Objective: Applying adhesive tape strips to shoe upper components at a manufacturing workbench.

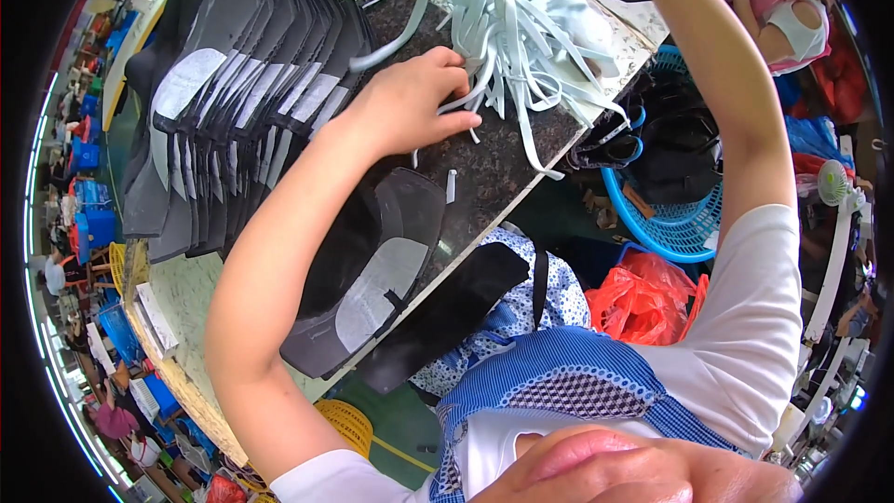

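Head view shows the left hand [410, 102] beside white strips [521, 47] heaped on the dark slab [498, 163], thumb and forefinger apart, right hand out of sight; pulling tangled strands could drag others overboard.

The top edge cuts off your right hand and, beyond your left hand [410, 104], the bundle of pale, flat, narrow strips [510, 37]; whether that hand grips one is hidden.

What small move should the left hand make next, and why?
Probably ease one of the white strips free with the left hand: it sits at their edge, and they overlap in a tangle. Whether it already grips one is unclear.
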{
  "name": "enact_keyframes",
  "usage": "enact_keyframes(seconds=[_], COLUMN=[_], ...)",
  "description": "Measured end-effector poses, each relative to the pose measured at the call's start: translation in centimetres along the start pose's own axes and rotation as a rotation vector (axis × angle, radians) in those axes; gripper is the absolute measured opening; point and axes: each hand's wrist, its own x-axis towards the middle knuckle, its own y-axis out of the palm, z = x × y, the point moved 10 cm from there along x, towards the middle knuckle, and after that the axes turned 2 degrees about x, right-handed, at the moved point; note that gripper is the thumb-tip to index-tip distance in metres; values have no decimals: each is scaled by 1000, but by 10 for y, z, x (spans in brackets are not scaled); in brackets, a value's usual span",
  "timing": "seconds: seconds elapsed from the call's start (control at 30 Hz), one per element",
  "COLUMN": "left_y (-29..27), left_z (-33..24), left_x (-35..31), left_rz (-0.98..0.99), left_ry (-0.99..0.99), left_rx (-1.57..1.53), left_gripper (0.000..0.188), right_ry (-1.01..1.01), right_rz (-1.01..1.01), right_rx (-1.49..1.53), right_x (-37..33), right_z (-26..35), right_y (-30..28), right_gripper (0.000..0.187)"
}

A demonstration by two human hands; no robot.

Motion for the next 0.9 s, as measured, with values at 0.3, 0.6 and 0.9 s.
enact_keyframes(seconds=[0.3, 0.6, 0.9], left_y=[-142, -103, -87], left_z=[-35, -8, 0], left_x=[-6, -2, -12], left_rz=[-945, -479, -429], left_ry=[60, 23, -4], left_rx=[-127, -607, -615], left_gripper=[33, 17, 17], right_ry=[272, 706, 912], right_rz=[326, 427, 213], right_rx=[588, 1395, 1771], right_x=[-17, -96, -140], right_z=[62, 58, 48], right_y=[-28, 26, 57], right_gripper=[24, 41, 28])
